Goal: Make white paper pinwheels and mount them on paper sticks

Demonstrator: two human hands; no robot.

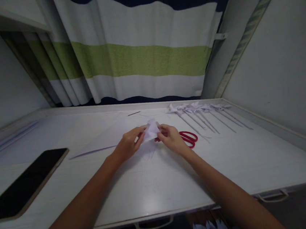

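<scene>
Between my two hands, above the white desk, is a small folded piece of white paper (151,130). Its left edge is pinched by the thumb and fingers of my left hand (131,143). My right hand (171,138) grips the opposite side, with the fingers curled behind it. Red-handled scissors (189,138) lie just right of my right hand, their blades hidden by it. A larger white paper sheet (101,138) with a raised edge lies left of my left hand. At the back right rest several paper flowers (193,108) on thin stems, side by side.
A dark-screened tablet or phone (29,182) lies at the left on the desk (148,198). A thin dark stick (134,113) is near the back edge. Behind hangs a striped curtain (141,57); a wall (284,60) bounds the right. Drawer handles (154,224) protrude at the front.
</scene>
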